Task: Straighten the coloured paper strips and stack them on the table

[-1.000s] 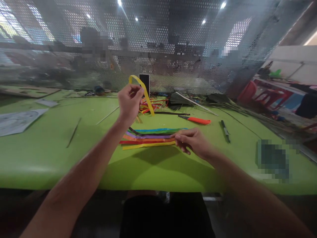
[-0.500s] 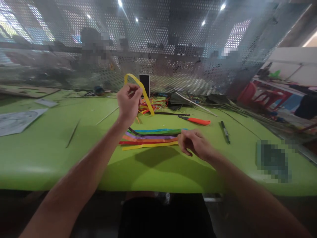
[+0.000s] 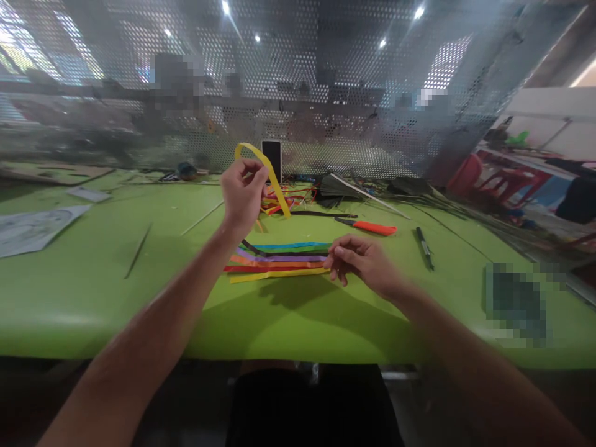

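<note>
My left hand [image 3: 242,189], raised above the table, pinches a yellow strip [image 3: 278,191] that arches over the fingers and hangs down on the right. Several coloured strips [image 3: 293,264] lie side by side below it: blue, green, black, purple, orange, red and yellow. Their left ends are partly behind my left forearm. Over their right ends is my right hand [image 3: 363,264], fingers loosely bent and apart, with nothing visible in them. Whether its fingertips touch the strips I cannot tell.
A cutter with an orange-red handle [image 3: 372,228] and a black pen [image 3: 424,248] lie to the right. Behind are a tangle of coloured scraps [image 3: 298,197] and an upright phone [image 3: 272,160] by the perforated screen [image 3: 302,93]. Paper [image 3: 40,230] lies left.
My right hand has shifted slightly left along the strips, and its curled fingers have spread. My left hand stays nearly still with the yellow strip.
</note>
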A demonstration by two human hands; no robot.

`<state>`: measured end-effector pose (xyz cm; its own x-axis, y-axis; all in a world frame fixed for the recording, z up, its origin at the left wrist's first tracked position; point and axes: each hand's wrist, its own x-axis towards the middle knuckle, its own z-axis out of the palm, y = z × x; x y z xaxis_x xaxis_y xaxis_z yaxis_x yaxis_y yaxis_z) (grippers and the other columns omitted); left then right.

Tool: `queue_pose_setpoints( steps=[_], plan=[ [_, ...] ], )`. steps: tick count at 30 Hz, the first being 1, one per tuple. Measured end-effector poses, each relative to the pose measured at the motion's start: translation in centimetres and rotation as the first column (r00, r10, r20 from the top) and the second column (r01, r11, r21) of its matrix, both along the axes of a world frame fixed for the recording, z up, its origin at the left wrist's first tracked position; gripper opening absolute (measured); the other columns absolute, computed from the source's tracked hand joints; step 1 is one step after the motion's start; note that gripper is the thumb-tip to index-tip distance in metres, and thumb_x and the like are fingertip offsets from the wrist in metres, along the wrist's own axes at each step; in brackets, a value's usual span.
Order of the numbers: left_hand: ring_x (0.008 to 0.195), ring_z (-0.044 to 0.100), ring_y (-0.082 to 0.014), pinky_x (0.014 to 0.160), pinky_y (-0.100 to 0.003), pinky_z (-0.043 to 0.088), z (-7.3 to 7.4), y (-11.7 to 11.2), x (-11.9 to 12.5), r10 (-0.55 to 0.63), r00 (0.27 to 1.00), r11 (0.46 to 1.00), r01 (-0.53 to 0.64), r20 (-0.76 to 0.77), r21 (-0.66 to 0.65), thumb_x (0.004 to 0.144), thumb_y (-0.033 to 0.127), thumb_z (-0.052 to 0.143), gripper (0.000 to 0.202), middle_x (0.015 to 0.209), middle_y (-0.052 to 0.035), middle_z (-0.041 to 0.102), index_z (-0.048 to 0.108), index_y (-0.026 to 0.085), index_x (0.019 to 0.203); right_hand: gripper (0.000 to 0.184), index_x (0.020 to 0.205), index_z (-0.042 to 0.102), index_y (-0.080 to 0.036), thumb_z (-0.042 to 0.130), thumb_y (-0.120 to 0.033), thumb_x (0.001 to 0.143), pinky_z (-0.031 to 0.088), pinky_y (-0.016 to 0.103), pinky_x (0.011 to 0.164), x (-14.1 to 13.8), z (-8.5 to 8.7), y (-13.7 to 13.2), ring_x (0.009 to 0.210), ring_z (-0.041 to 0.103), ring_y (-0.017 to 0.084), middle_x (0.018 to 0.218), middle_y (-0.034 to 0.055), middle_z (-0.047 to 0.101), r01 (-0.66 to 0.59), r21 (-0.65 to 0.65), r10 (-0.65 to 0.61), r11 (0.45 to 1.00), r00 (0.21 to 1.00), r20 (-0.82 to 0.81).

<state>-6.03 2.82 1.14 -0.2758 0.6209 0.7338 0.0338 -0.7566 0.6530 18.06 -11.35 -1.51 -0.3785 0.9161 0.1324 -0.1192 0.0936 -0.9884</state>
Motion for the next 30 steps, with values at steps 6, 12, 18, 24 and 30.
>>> queue_pose_setpoints(
  steps=[6,12,18,24,30],
  plan=[
    [0.043,0.046,-0.0062,0.038,-0.022,0.037,-0.04,0.1,0.01,0.021,1.0,1.0,-0.02,0.014,-0.005,0.08,0.034,0.074,0.019,0.066,0.0043,0.058,0.06,0.023,0.074,0.031,0.088,0.051,-0.021,0.075,-0.04,0.085,0.047,0.021,0.038,0.28,0.54,-0.25,0.046,0.064,0.013,0.071,0.0018,0.074,-0.034,-0.018,0.035,0.999,0.999,0.031],
    [0.042,0.047,-0.005,0.038,-0.021,0.037,0.19,-0.27,0.08,-0.004,1.0,1.0,0.004,0.02,-0.026,0.081,0.028,0.074,0.018,0.065,0.0057,0.057,0.059,0.022,0.074,0.032,0.08,0.051,-0.02,0.079,-0.037,0.083,0.034,0.016,0.03,0.37,0.69,-0.49,0.035,0.054,0.009,0.055,-0.0045,0.066,0.015,0.034,-0.016,0.999,0.999,0.047],
    [0.041,0.048,-0.0035,0.038,-0.019,0.036,0.3,-0.37,0.12,0.031,0.999,0.999,-0.031,-0.014,-0.034,0.084,0.027,0.071,0.017,0.063,0.0075,0.055,0.057,0.021,0.076,0.024,0.093,0.053,-0.021,0.073,-0.034,0.089,0.051,0.023,0.044,0.53,0.34,-0.11,0.05,0.065,0.013,0.076,0.0013,0.075,-0.013,0.01,0.013,1.0,1.0,-0.015],
    [0.042,0.049,-0.0056,0.038,-0.021,0.036,0.19,-0.28,0.06,0.052,0.998,0.998,-0.053,-0.047,-0.017,0.085,0.021,0.066,0.013,0.064,0.0059,0.057,0.057,0.022,0.076,0.023,0.105,0.064,-0.017,0.068,-0.036,0.092,0.057,0.026,0.054,0.41,0.08,0.16,0.067,0.072,0.015,0.103,0.0102,0.077,-0.065,-0.021,0.064,0.998,0.997,-0.038],
    [0.041,0.047,-0.005,0.039,-0.02,0.037,0.31,-0.44,0.14,0.06,0.998,0.998,-0.061,-0.03,-0.028,0.082,0.021,0.067,0.013,0.064,0.0061,0.056,0.057,0.021,0.075,0.025,0.092,0.048,-0.021,0.061,-0.042,0.097,0.054,0.026,0.046,0.26,0.16,0.02,0.05,0.068,0.014,0.09,0.0064,0.078,-0.086,-0.006,0.086,0.996,0.996,-0.011]
  ],
)
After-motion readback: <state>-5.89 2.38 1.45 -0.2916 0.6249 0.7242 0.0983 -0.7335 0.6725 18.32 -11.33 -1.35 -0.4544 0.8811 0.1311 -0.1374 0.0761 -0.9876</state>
